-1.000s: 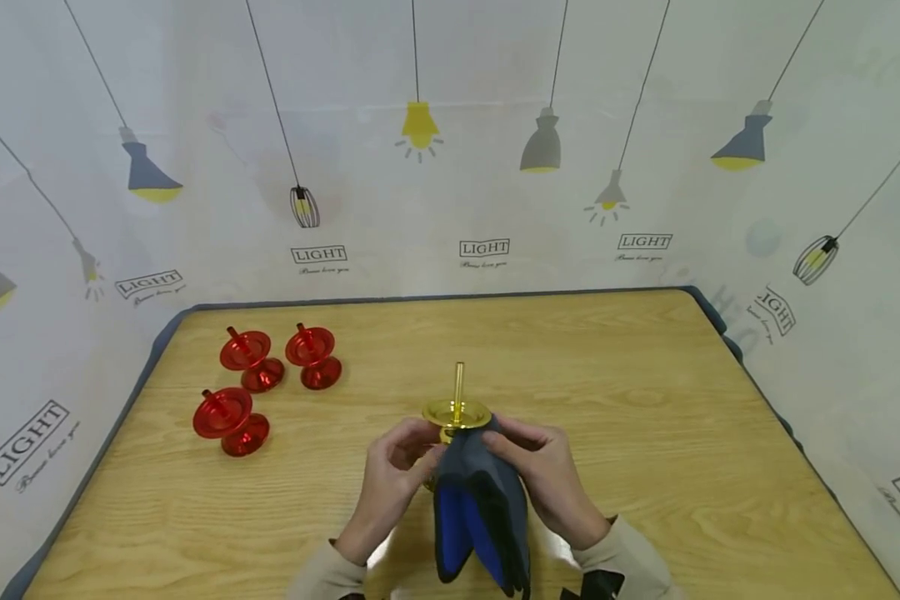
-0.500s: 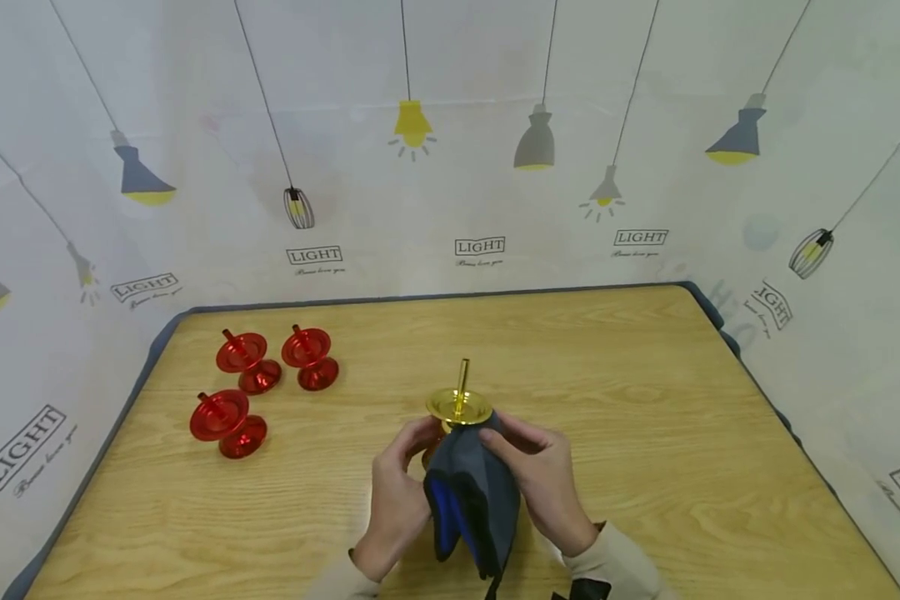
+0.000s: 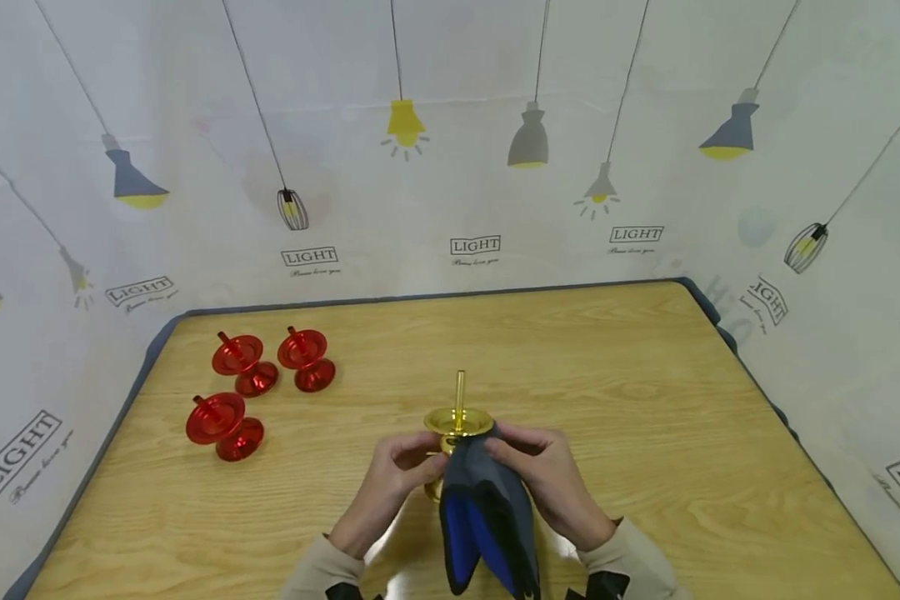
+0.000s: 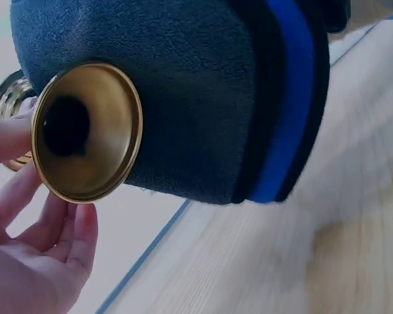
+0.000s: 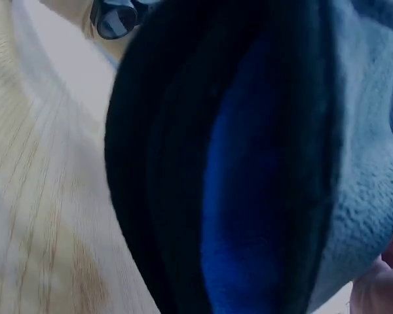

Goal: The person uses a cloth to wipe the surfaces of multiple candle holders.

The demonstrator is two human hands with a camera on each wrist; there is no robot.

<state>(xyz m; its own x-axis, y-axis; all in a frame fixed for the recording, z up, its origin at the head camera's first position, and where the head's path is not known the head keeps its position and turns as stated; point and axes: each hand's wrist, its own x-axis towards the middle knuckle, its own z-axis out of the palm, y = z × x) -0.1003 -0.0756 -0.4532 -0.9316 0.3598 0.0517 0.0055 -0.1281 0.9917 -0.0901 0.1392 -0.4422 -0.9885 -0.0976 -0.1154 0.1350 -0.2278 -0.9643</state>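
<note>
A gold candle holder (image 3: 459, 421) with a thin upright stem and a round dish stands up between the two hands in the head view. My left hand (image 3: 390, 483) pinches it below the dish with thumb and fingers; the left wrist view shows the hollow underside of its base (image 4: 108, 131). On the other side, my right hand (image 3: 551, 479) pinches a grey-blue cloth (image 3: 487, 479) with blue and black folds against the candle holder, just under the dish. The cloth hangs down and hides part of the base. In the right wrist view the cloth (image 5: 242, 183) fills most of the picture.
Three red candle holders stand at the table's left: one at the back (image 3: 237, 356), one to its right (image 3: 303, 350), one nearer (image 3: 216, 419). The wooden table (image 3: 645, 400) is bounded by a white curtain (image 3: 390, 200) printed with lamps.
The candle holder and cloth tilted, then came back upright and sit slightly lower. Both hands moved with them and kept their hold. The head view shifted a little.
</note>
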